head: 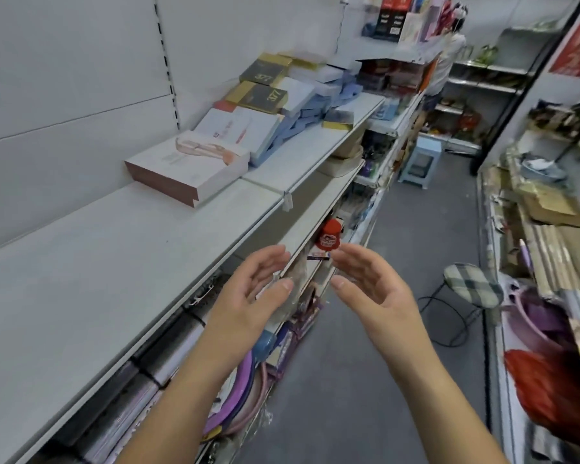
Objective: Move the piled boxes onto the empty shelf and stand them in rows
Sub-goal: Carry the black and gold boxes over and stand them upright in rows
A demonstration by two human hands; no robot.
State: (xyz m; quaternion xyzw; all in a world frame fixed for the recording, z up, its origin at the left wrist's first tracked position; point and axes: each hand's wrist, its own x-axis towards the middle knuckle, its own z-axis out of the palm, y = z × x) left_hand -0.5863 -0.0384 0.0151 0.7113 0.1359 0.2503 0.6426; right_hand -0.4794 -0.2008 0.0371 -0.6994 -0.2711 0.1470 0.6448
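1. Pale grey and bare, the empty shelf [98, 262] runs along the person's left side. Its near stretch carries nothing, so it is likely where the rows will stand.
2. The piled boxes [275, 95] lie farther along the same level, flat and overlapping in a loose heap against the back panel. They are gold-and-black, white and blue, and none stands upright.
3. The pink-edged white box [188, 165] lies flat at the heap's near end, one corner reaching onto the empty shelf. It is probably the easiest first pick.
4. The left hand [248, 296] and right hand [372, 289] hover over the aisle just off the shelf's front edge, well apart from the boxes. Their palms face each other, with fingers fairly straight, loosely together and gripping nothing. They seem set to take a box by its 2 sides.
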